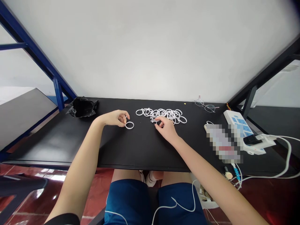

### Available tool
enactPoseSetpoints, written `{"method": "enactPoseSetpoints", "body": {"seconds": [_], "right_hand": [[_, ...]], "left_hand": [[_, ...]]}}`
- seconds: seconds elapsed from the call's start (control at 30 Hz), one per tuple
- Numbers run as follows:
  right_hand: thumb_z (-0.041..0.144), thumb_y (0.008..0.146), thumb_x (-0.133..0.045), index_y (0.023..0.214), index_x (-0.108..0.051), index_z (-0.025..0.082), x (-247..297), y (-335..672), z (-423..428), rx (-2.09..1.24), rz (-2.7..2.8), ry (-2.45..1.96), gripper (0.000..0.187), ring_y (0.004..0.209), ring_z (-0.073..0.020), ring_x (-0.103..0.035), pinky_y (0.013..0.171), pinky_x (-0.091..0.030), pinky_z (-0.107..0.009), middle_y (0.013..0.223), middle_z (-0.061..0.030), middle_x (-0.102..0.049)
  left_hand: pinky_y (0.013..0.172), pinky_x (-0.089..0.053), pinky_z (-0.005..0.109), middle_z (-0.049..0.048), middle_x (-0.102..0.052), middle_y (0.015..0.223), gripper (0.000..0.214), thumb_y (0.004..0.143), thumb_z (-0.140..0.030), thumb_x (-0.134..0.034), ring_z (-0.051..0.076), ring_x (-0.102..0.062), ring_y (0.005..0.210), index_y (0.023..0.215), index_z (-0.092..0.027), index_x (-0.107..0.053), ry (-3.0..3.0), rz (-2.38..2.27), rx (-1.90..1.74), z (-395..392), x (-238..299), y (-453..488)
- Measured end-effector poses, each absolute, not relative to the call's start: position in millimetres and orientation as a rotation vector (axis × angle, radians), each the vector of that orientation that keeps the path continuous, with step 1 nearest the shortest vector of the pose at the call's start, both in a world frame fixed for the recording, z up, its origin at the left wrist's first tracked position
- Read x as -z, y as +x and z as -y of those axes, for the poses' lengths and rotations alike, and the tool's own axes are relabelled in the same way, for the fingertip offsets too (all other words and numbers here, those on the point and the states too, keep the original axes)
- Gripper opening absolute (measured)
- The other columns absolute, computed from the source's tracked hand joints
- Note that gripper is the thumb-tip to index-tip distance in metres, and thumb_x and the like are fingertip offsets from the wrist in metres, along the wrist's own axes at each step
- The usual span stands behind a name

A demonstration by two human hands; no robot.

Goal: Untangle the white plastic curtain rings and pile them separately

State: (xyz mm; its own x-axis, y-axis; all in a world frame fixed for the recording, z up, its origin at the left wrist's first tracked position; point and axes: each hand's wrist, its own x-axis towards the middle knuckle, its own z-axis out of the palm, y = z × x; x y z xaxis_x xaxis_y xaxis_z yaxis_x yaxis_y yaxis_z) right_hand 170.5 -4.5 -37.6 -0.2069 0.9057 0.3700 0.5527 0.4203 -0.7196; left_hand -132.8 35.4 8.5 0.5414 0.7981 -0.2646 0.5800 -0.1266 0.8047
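Observation:
My left hand [119, 118] is closed, with a white plastic ring [133, 127] between the thumb and fingers, just above the black tabletop. The ring looks like a small curtain ring, its hoop pointing to the right. At the near edge of a heap of similar white rings [170, 115] is my right hand [166, 127]. Its thumb and index finger are curved, with a gap between their tips. Several rings overlap in the heap, and my right fingers cover part of it.
A crumpled black plastic bag [83, 107] gapes at the left back of the black table [131, 150]. On the right are eyeglasses [209, 108], a blurred phone [222, 143] on a cable, and a white power strip [241, 123] with plugs. A pale wall rises behind.

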Motion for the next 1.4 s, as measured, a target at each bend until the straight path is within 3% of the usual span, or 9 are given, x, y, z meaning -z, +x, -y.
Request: {"method": "enactPoseSetpoints", "body": {"seconds": [0.27,0.57,0.77,0.87,0.93,1.0,1.07,1.2,1.4], "right_hand": [[0.011,0.075,-0.055,0.087,-0.067,0.020,41,172,1,-0.499,1.943,-1.237,0.019,0.050,-0.0104,-0.048,0.069,-0.049,-0.032,0.084,-0.0024,-0.068],[0.015,0.075,-0.056,0.078,-0.065,0.020,39,170,1,-0.523,1.818,-1.159,0.011,0.056,-0.0126,-0.053,0.065,-0.050,-0.032,0.083,-0.0033,-0.066],[0.029,0.079,-0.063,0.076,-0.063,0.021,32,168,4,-0.632,1.619,-1.130,0.009,0.072,-0.0188,-0.062,0.055,-0.050,-0.029,0.084,-0.0061,-0.063],[0.036,0.080,-0.066,0.075,-0.063,0.021,31,165,7,-0.735,1.565,-1.066,0.016,0.074,-0.0198,-0.064,0.055,-0.052,-0.029,0.082,-0.0059,-0.064],[0.039,0.082,-0.066,0.076,-0.065,0.021,31,163,9,-0.727,1.608,-1.006,0.018,0.077,-0.0198,-0.064,0.058,-0.053,-0.030,0.083,-0.0059,-0.065],[0.041,0.083,-0.065,0.077,-0.066,0.021,31,160,12,-0.705,1.663,-0.931,0.020,0.081,-0.0200,-0.064,0.060,-0.054,-0.030,0.086,-0.0062,-0.067],[0.042,0.082,-0.066,0.078,-0.068,0.021,32,159,15,-0.738,1.706,-0.860,0.021,0.080,-0.0200,-0.066,0.061,-0.055,-0.030,0.086,-0.0062,-0.068],[0.038,0.079,-0.071,0.077,-0.070,0.020,35,158,17,-0.818,1.713,-0.842,0.018,0.071,-0.0193,-0.068,0.065,-0.057,-0.031,0.078,-0.0040,-0.071],[0.033,0.079,-0.068,0.085,-0.071,0.021,34,156,17,-0.890,1.696,-0.863,0.014,0.074,-0.0197,-0.070,0.067,-0.058,-0.032,0.081,-0.0039,-0.072]], "left_hand": [[0.058,-0.048,0.026,-0.0009,-0.065,0.068,0.049,0.052,-0.018,-0.068,0.016,-0.060,0.060,0.100,-0.019,-0.060,1.693,-1.294,-0.181,-33,-13,-145],[0.055,-0.041,0.023,-0.0026,-0.066,0.068,0.041,0.054,-0.026,-0.071,0.017,-0.061,0.062,0.093,-0.022,-0.060,1.819,-1.456,-0.091,-34,-10,-161],[0.055,-0.039,0.022,-0.0042,-0.056,0.061,0.040,0.067,-0.046,-0.073,0.012,-0.052,0.057,0.092,-0.019,-0.058,1.934,-1.422,-0.454,-31,-18,-147],[0.063,-0.045,0.025,-0.0003,-0.058,0.070,0.040,0.080,-0.049,-0.063,0.013,-0.055,0.064,0.101,-0.016,-0.056,1.996,-1.410,-0.948,-24,-16,-109],[0.076,-0.049,0.029,0.0072,-0.063,0.091,0.037,0.089,-0.046,-0.051,0.017,-0.060,0.080,0.110,-0.015,-0.056,2.091,-1.407,-1.208,-15,-10,-77],[0.095,-0.046,0.036,0.0132,-0.058,0.121,0.042,0.092,-0.042,-0.049,0.022,-0.059,0.105,0.124,-0.017,-0.051,2.299,-1.216,-1.197,-4,-3,-47],[0.102,-0.043,0.041,0.0165,-0.047,0.138,0.054,0.090,-0.043,-0.052,0.027,-0.052,0.120,0.137,-0.018,-0.040,2.452,-0.995,-1.095,5,5,-27],[0.102,-0.044,0.042,0.0150,-0.049,0.138,0.053,0.094,-0.038,-0.048,0.027,-0.051,0.123,0.142,-0.020,-0.033,2.469,-0.898,-0.979,9,19,-17],[0.092,-0.049,0.038,0.0120,-0.060,0.119,0.037,0.097,-0.035,-0.042,0.022,-0.060,0.101,0.129,-0.018,-0.047,2.401,-0.947,-0.980,0,25,-24]]}}
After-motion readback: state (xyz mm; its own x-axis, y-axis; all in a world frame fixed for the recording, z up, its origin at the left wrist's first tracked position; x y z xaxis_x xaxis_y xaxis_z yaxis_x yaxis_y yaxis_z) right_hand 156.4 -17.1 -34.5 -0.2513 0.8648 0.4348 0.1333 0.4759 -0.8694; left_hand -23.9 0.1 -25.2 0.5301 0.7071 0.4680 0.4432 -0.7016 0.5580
